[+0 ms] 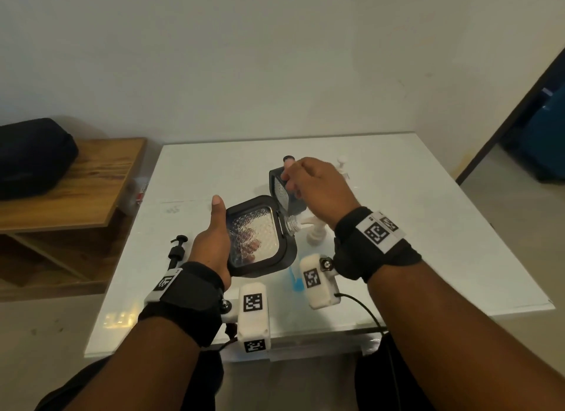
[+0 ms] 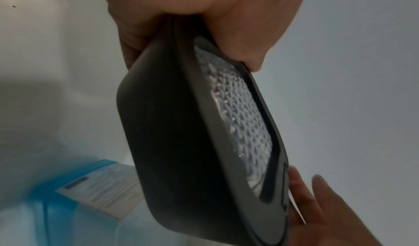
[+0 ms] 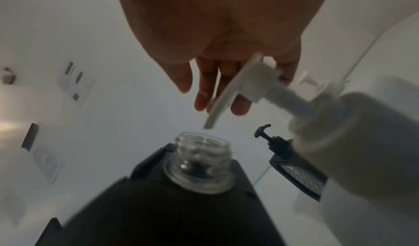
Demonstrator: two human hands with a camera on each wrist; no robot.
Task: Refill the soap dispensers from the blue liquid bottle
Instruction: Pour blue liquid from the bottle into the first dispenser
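We hold a black square dispenser [image 1: 260, 236] in our left hand [image 1: 214, 245], lifted above the near middle of the white table [image 1: 428, 227], thumb along its left edge and fingers curled behind it, showing through its clear panel. That panel is glassy with a raised diamond pattern; the frame round it is matte black with rounded corners. Its clear threaded neck [image 3: 201, 162] stands uncapped, pointing toward our right hand [image 1: 318, 190]. That hand hangs just beyond the neck with loosely bent fingers; we cannot tell whether it holds anything.

Under it stands a second black dispenser [image 1: 286, 193] of the same build, pump [image 3: 272, 140] fitted. A white pump dispenser [image 3: 340, 142], smooth and rounded, stands just right of the held one, another white pump [image 1: 342, 163] farther back.

The blue liquid bottle [image 2: 75, 192] lies near the front edge, below the held dispenser; its white label's print is too blurred to read. A loose black pump [image 1: 177, 251] lies toward the left edge.
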